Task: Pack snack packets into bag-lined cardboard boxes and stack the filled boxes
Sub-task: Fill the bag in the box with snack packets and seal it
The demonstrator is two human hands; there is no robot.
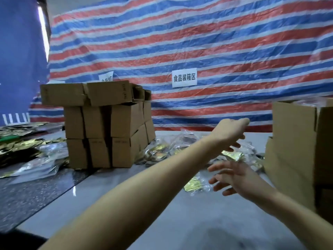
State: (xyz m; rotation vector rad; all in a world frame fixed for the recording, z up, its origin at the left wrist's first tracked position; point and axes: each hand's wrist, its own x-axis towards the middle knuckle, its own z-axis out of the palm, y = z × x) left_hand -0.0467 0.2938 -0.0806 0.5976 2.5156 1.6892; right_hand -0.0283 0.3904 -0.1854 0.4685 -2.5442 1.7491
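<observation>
Small closed cardboard boxes stand stacked three layers high at the left of the table. Gold and clear snack packets lie in a loose heap in the middle, with one gold packet lying nearer me. My left hand reaches out above the heap, fingers hanging loosely and holding nothing. My right hand hovers lower, fingers spread and empty, just right of the near gold packet. A large open cardboard box stands at the right, its inside hidden.
More gold packets cover the far left of the table. A red, white and blue striped tarp with a white sign hangs behind. The dark tabletop section lies at left front.
</observation>
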